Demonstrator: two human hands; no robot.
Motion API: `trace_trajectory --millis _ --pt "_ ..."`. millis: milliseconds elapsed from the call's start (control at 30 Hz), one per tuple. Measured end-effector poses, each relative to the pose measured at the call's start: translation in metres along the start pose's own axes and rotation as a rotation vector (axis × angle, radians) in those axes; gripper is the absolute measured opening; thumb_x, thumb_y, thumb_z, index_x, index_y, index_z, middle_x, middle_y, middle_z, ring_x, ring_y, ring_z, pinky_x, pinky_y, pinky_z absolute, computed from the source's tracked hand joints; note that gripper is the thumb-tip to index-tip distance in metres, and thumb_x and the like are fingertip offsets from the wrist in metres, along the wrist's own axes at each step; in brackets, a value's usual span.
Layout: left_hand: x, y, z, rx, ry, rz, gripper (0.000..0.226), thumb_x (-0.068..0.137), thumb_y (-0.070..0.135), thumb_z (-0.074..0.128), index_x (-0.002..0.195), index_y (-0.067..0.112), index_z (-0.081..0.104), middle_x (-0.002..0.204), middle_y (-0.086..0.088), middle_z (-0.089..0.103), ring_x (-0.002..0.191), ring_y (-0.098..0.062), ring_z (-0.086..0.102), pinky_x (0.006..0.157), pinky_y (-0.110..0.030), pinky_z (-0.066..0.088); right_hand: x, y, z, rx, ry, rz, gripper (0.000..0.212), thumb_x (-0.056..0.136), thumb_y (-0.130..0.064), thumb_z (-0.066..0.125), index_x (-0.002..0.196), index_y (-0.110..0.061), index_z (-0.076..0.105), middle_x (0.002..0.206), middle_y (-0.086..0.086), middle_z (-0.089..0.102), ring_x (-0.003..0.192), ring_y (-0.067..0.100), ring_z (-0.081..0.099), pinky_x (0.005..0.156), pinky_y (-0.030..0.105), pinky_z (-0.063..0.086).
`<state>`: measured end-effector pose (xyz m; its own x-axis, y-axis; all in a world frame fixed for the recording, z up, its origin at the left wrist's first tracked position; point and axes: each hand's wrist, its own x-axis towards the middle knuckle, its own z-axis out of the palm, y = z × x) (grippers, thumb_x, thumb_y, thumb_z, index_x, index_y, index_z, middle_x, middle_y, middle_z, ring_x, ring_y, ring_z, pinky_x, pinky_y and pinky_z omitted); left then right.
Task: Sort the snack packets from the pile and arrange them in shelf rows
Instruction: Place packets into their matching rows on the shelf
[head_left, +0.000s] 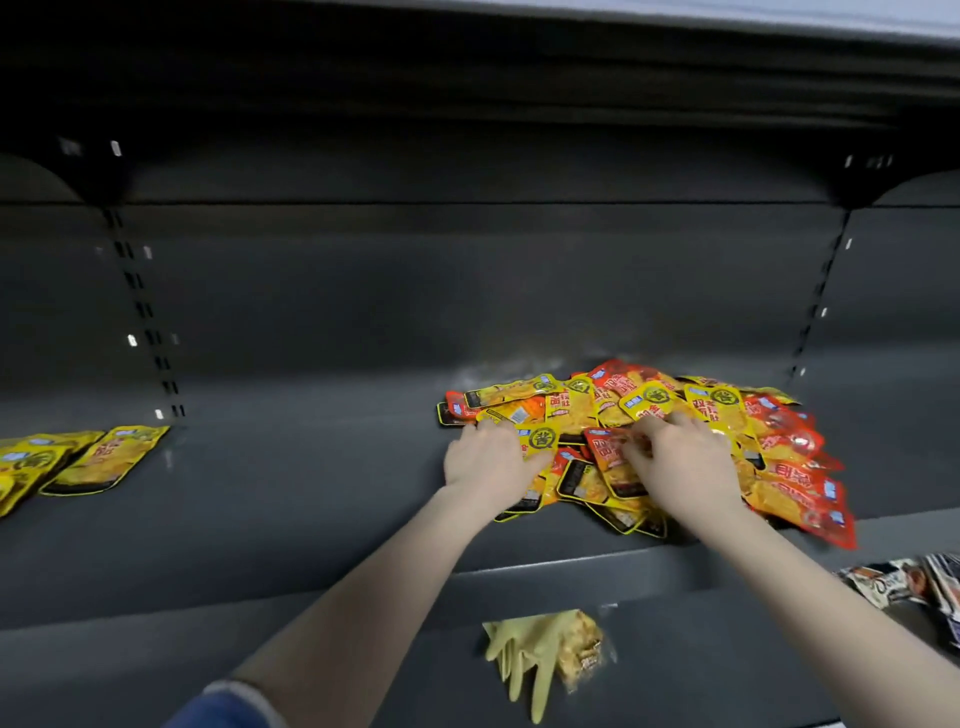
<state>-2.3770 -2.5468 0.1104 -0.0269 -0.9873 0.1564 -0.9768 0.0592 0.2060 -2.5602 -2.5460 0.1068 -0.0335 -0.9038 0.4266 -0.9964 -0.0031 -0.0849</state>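
- Pile of flat glossy yellow and red foil snack packets (675, 431): lay heaped on the right part of the dark grey metal shelf (311, 493), its near edge reaching close to the shelf lip. Packets overlapped at mixed angles; no common long axis. Several red ones at the right lay lengthwise toward the front right.
- Sorted yellow packets (104, 457): lay flat at the far left of the same shelf, well apart from the pile, long axes running diagonally from back right to front left.
- Left hand (488, 462): rested on the pile's left side, fingers curled over a yellow packet; a firm grasp could not be told.
- Right hand (675, 462): fingers bent into the pile's middle, apparently pinching a red packet.
- Risk, judged: slick overlapping packets could slide off the front lip if one were pulled from beneath; colours could be mixed if two lifted together.
- Pale yellow rubber glove (530, 654): lay on the lower shelf.
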Motion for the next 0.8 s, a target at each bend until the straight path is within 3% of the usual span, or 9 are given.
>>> trace_trajectory --millis 133,367,600,800 --pt "0.005 0.009 0.006 -0.093 -0.065 -0.076 0.067 0.085 0.061 0.055 0.122 0.005 0.049 0.124 -0.012 0.056 0.118 -0.030 0.049 0.091 -0.038 0.042 -0.002 0.005 0.004 0.030 -0.002 -0.016 0.039 0.094 -0.046 0.044 0.121 -0.022 0.060 0.112 0.009 0.060 0.109 0.029 0.052 0.089 0.038 0.040" --pt "0.012 0.004 0.003 -0.356 -0.028 -0.156 0.070 0.071 0.038 0.080 0.124 0.011 0.043 0.127 -0.006 0.054 0.117 -0.029 0.052 0.087 -0.036 0.043 -0.005 0.008 0.006 0.072 0.009 -0.016 0.040 0.093 -0.046 0.046 0.121 -0.021 0.060 0.111 0.009 0.062 0.108 0.030 0.054 0.089 0.037 0.041" --pt "0.007 -0.039 -0.017 -0.503 0.105 -0.106 0.052 0.080 0.031 0.073 0.120 0.010 0.048 0.120 -0.006 0.058 0.114 -0.028 0.053 0.086 -0.033 0.040 -0.002 -0.007 -0.001 0.057 -0.001 -0.060 0.037 0.093 -0.044 0.048 0.118 -0.020 0.058 0.111 0.007 0.059 0.109 0.027 0.051 0.089 0.035 0.042" --pt "-0.003 -0.076 -0.025 -0.589 0.164 -0.126 0.043 0.087 0.027 0.066 0.120 0.010 0.045 0.115 -0.008 0.062 0.106 -0.028 0.057 0.087 -0.035 0.044 -0.002 -0.036 -0.006 0.176 -0.094 -0.224 0.036 0.092 -0.042 0.052 0.121 -0.021 0.057 0.110 0.003 0.057 0.111 0.022 0.050 0.089 0.030 0.040"
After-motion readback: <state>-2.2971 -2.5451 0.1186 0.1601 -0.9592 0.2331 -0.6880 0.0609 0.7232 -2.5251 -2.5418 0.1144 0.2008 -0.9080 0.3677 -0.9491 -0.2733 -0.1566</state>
